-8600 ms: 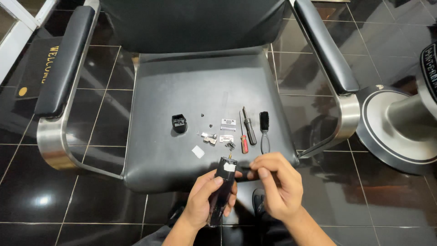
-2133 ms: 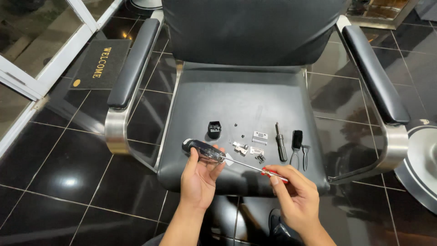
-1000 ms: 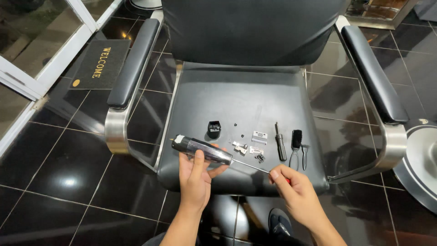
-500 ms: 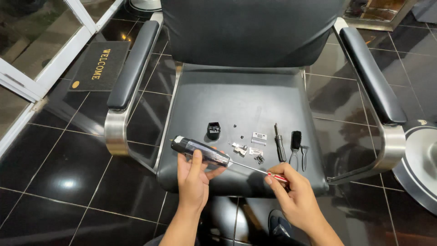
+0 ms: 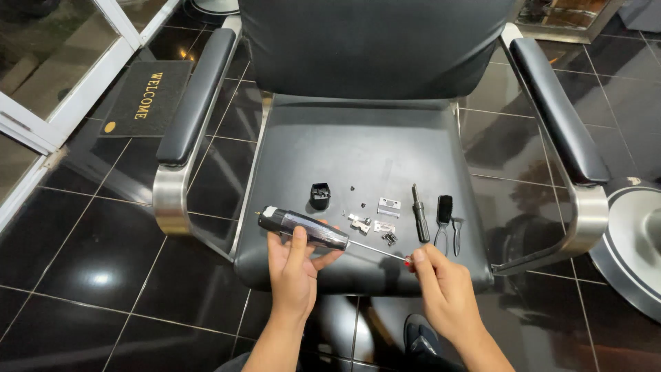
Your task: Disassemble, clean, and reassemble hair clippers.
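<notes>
My left hand (image 5: 295,270) grips a dark hair clipper body (image 5: 303,228), held level over the front of a black barber chair seat (image 5: 358,151). In my right hand (image 5: 441,286) is a thin screwdriver (image 5: 377,249) with a red handle; its tip meets the clipper's right end. On the seat behind lie a black clipper cap (image 5: 319,195), small metal blade parts (image 5: 375,219), a second dark screwdriver (image 5: 419,213) and a small black brush (image 5: 445,209).
The chair has padded armrests on chrome frames at the left (image 5: 194,110) and right (image 5: 559,114). A dark doormat (image 5: 143,98) lies at the upper left on the black tiled floor. Another chair's round chrome base (image 5: 633,241) is at the right edge.
The clipper has stayed nearly in place in my left hand. My right hand shifted slightly left, keeping the screwdriver tip at the clipper's end. Much earlier, both hands held the clipper upright.
</notes>
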